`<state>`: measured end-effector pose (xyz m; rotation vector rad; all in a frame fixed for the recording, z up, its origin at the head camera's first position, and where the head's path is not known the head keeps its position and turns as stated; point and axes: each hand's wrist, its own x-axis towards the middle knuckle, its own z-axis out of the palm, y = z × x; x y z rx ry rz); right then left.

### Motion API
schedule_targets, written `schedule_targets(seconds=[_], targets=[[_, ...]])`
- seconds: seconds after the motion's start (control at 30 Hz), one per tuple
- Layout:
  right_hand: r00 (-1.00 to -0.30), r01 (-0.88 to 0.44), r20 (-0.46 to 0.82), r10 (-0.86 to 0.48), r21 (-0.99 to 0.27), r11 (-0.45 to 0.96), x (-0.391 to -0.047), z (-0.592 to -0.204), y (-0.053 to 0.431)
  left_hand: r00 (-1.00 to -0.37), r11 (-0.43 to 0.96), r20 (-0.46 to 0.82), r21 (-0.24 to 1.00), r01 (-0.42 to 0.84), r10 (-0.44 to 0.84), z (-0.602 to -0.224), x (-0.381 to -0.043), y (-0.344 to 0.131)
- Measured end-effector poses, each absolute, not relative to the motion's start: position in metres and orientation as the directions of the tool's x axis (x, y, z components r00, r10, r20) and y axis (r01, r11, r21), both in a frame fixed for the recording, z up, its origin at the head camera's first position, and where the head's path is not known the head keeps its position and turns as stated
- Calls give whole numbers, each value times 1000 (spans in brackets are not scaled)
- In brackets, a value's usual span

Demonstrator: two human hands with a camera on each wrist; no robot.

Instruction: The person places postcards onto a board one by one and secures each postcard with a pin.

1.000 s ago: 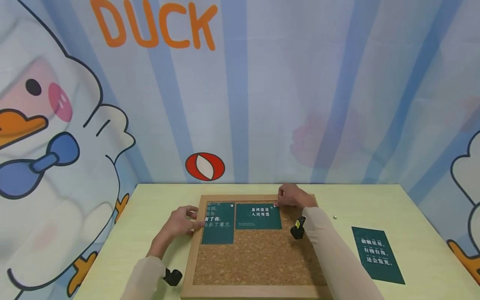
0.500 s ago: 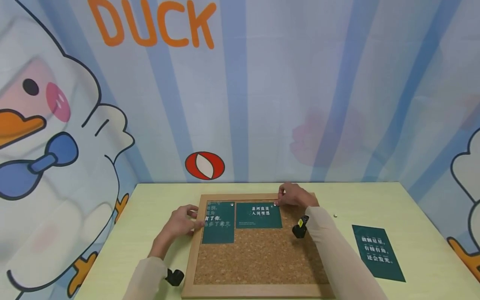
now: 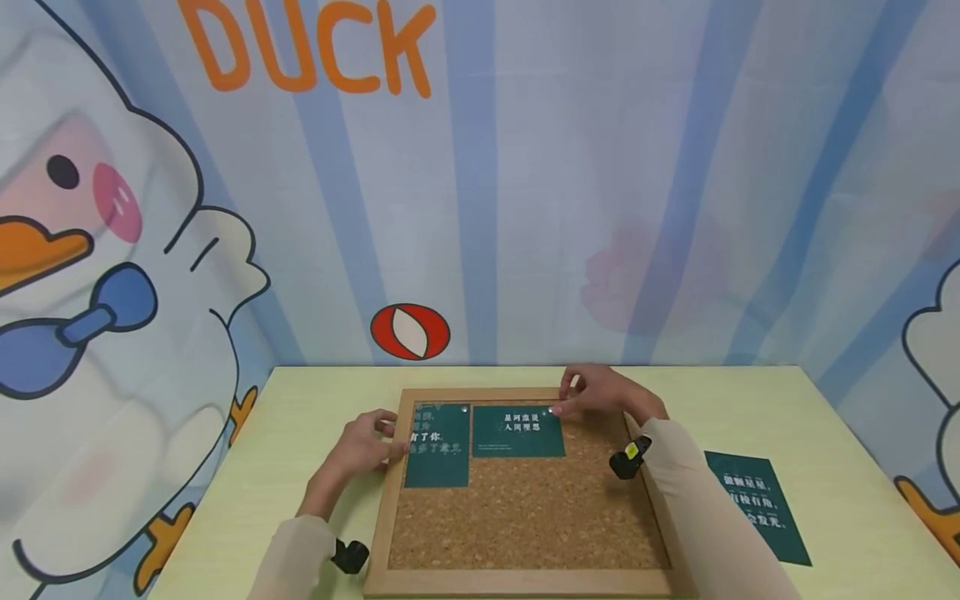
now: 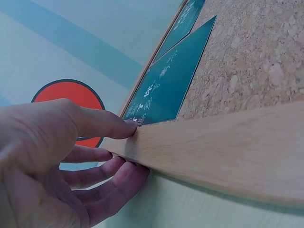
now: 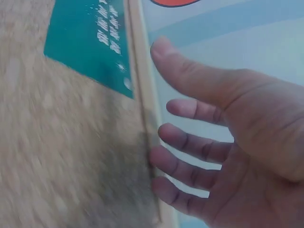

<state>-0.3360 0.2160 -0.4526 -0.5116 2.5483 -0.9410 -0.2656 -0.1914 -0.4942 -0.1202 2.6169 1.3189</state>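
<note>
A wood-framed cork board [image 3: 525,517] lies on the table. Two dark green cards with white writing are on it: an upright card [image 3: 442,471] at the upper left and a sideways card [image 3: 517,446] beside it. A push pin [image 3: 465,409] sits at the upright card's top right corner, another pin [image 5: 127,84] at the sideways card's right corner. My left hand [image 3: 362,446] grips the board's left frame, thumb on top and fingers against the outer side. My right hand [image 3: 603,392], fingers loosely bent and holding nothing, is over the top frame near the second pin.
A third green card [image 3: 780,533] lies on the table [image 3: 847,492] to the right, partly covered by my right sleeve [image 3: 712,508]. Behind the table's back edge hangs a cloth backdrop [image 3: 525,208] with a duck print.
My right hand has loosened from the pin at the sideways card's corner and shifted right, its sleeve now covering part of the loose card. The left hand keeps its place.
</note>
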Motion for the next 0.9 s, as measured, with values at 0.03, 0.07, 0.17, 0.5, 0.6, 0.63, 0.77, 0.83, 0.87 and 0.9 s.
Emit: schedule_targets(seconds=[0.03,0.07,0.17,0.5,0.6,0.63,0.77,0.83,0.87,0.9], targets=[[-859,-220,-204,-470,-682,698,-335,-450,219,-975,596,-223,785,-167,21,-494,-266,-191],[-855,-231,-194,-481,-688,688,-333,-448,223,-975,596,-223,786,-167,21,-494,-265,-191],[-853,-244,-176,-491,-698,673,-330,-439,235,-976,601,-218,783,-159,25,-492,-265,-191],[-857,-311,-122,-501,-653,691,-303,-418,280,-979,601,-202,788,-138,40,-491,-263,-191],[-864,-311,-115,-491,-646,698,-294,-417,294,-980,606,-198,784,-137,35,-492,-263,-191],[-867,-307,-114,-485,-643,702,-290,-417,298,-980,609,-197,782,-136,34,-492,-263,-191],[-885,-293,-115,-451,-615,732,-275,-421,315,-980,614,-197,778,-136,33,-493,-262,-191],[-892,-287,-115,-438,-605,743,-266,-424,323,-980,616,-195,777,-131,37,-493,-262,-191],[-894,-284,-114,-434,-603,745,-261,-425,328,-980,616,-194,777,-130,38,-493,-262,-191],[-896,-277,-119,-428,-604,747,-257,-426,333,-981,617,-192,777,-127,40,-493,-262,-190]])
